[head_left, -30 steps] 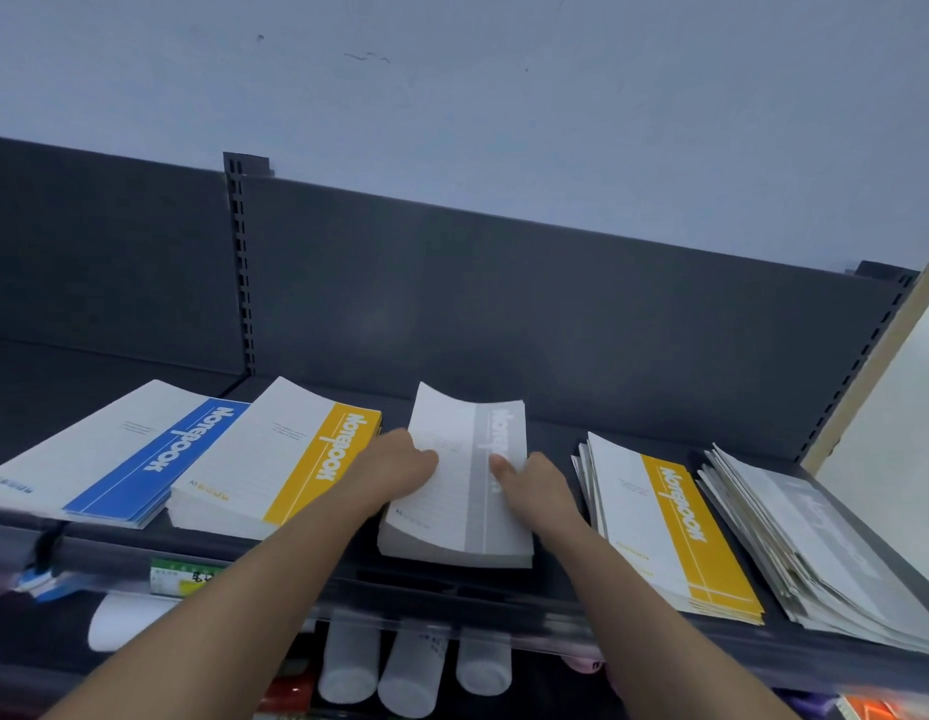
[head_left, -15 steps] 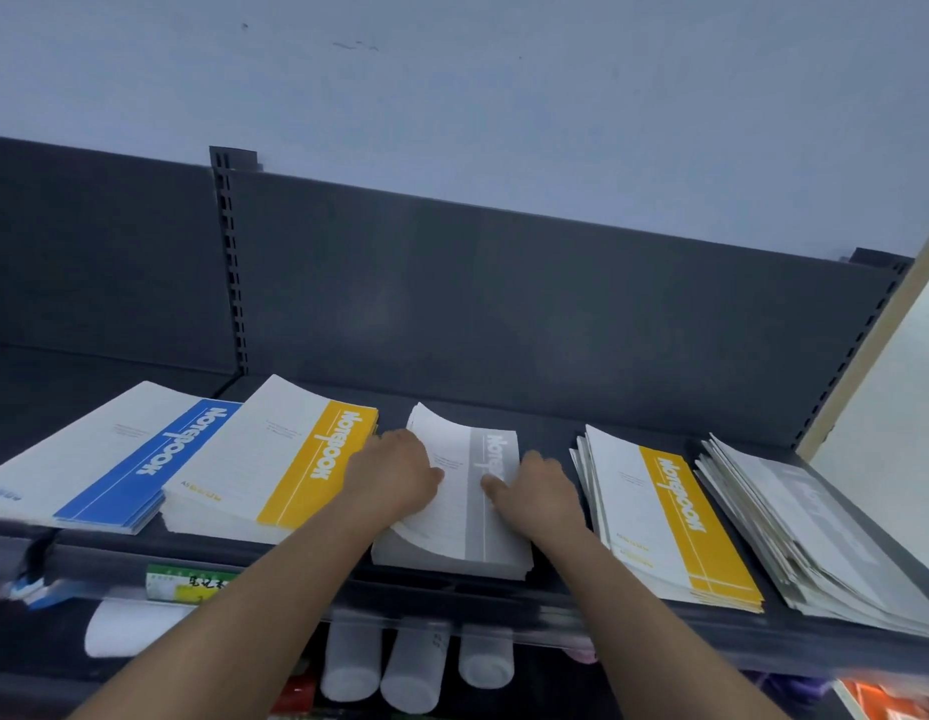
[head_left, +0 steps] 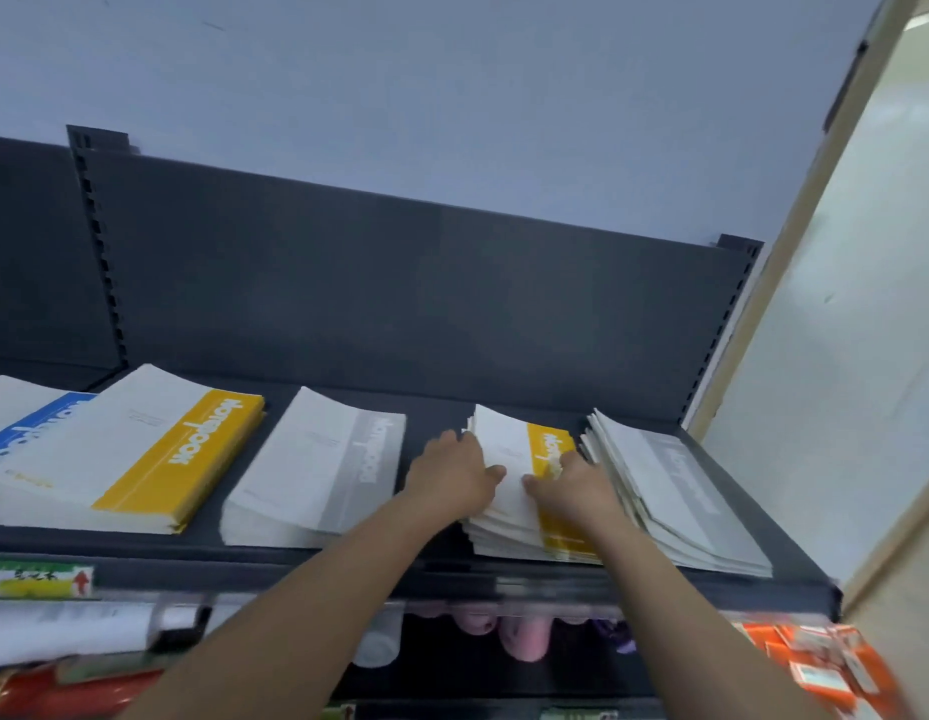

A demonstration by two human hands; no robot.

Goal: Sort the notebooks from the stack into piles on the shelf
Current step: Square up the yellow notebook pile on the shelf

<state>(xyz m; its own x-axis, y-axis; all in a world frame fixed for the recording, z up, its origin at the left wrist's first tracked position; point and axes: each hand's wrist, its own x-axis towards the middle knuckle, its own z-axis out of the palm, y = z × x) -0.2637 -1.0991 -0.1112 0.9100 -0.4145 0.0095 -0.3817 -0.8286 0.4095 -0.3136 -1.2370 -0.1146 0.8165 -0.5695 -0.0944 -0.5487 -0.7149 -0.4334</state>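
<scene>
Both hands are on the loose stack of yellow-striped notebooks [head_left: 509,449] right of centre on the dark shelf [head_left: 441,413]. My left hand [head_left: 452,478] grips the stack's left edge, thumb lying on the top cover. My right hand [head_left: 574,485] lies over the yellow stripe, its fingers curled at the right edge and its thumb on the cover. Sorted piles lie to the left: a grey-striped pile [head_left: 317,459], a yellow-striped pile [head_left: 135,449] and a blue-striped pile [head_left: 26,423]. A fanned, untidy stack of grey notebooks [head_left: 680,496] sits at the far right.
The shelf's dark back panel [head_left: 400,283] rises behind the piles. A beige wall edge [head_left: 826,210] bounds the shelf on the right. Below the front rail [head_left: 452,574] hang white rolls, pink items and orange packets [head_left: 815,662]. A price label [head_left: 36,582] is at the lower left.
Both hands left the grey-striped pile and moved right onto the yellow-striped stack. The grey pile now lies flat and squared. The view has swung to the right.
</scene>
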